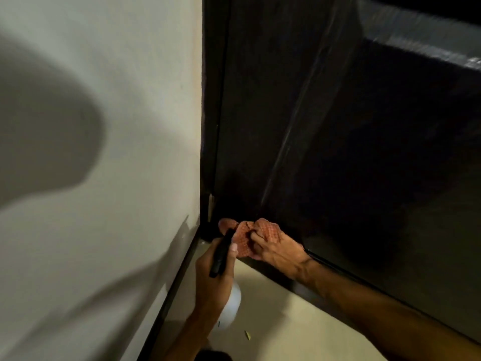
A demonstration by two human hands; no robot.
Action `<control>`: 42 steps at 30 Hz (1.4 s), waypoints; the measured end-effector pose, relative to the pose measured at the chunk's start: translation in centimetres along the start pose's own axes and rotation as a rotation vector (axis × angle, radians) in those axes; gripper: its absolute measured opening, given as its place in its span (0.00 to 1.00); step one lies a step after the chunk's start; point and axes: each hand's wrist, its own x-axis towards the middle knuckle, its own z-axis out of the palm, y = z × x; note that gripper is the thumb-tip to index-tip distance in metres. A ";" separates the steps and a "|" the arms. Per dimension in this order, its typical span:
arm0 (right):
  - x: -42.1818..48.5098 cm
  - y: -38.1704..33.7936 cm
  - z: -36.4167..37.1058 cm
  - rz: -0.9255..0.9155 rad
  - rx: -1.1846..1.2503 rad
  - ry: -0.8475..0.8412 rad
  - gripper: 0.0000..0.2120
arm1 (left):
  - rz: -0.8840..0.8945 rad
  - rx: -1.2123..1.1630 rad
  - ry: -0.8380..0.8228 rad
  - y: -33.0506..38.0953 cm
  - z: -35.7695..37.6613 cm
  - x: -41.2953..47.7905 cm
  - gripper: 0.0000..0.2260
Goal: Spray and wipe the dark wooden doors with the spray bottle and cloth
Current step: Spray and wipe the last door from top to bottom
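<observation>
Down at the bottom corner, mid-wipe
Fingers [256, 239] of the right hand [278, 252] bunch the orange checked cloth [243, 234] against the dark door [312, 126]; just left of them, the left hand [214, 278] wraps the spray bottle [221, 254]. Best to flatten the cloth and drag along the bottom edge, I'd say; the bottle's white body hides how full it is

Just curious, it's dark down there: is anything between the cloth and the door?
Nothing visible. The right hand holds the cloth at the bottom corner of the door, seemingly against the wood. The spray bottle in the left hand sits beside it, on the near side, not between them.
</observation>
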 end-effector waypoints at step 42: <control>-20.1 16.9 -18.2 1.212 0.278 0.645 0.17 | 0.390 -0.104 -0.191 21.2 7.2 -1.2 0.08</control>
